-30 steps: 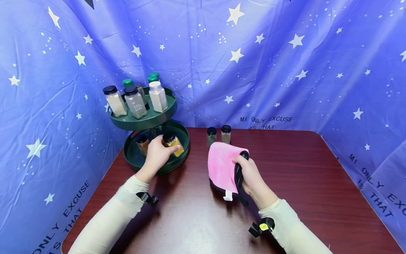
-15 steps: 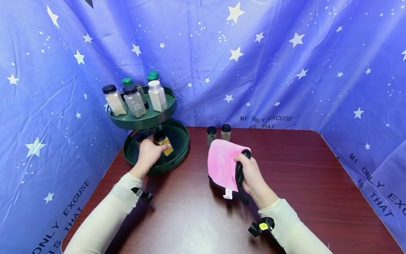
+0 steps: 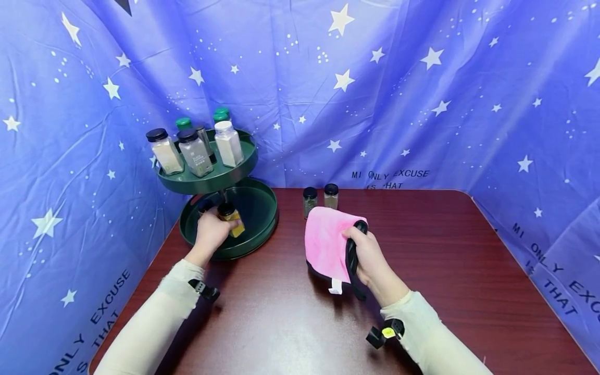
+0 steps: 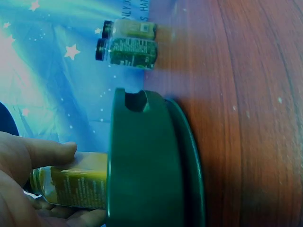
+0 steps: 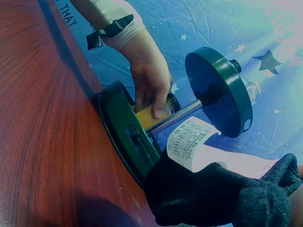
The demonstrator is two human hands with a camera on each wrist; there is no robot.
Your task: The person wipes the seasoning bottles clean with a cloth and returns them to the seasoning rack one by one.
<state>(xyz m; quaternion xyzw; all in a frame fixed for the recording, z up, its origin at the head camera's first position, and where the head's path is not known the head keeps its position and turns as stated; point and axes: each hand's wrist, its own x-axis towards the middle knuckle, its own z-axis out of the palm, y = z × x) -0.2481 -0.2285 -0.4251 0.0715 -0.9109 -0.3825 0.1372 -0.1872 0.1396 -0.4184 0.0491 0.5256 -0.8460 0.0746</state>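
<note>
A two-tier green turntable rack stands on the left of the table. My left hand holds a jar of yellow spice with a black lid over the lower tray. In the left wrist view, thumb and fingers lie on opposite sides of the yellow jar, whose base is hidden behind the tray's rim. Another black-lidded jar is mostly hidden behind that hand. My right hand grips a folded pink cloth with black edging and a white tag, held over the table.
The upper tray carries several spice jars with black, white and green lids, among them a black pepper jar. Two small black-lidded jars, one green and one paler, stand at the table's back edge. A starry blue curtain surrounds the table.
My left hand has moved left across the lower tray with the yellow spice jar, and slightly toward me. The right hand and cloth have stayed nearly still.
</note>
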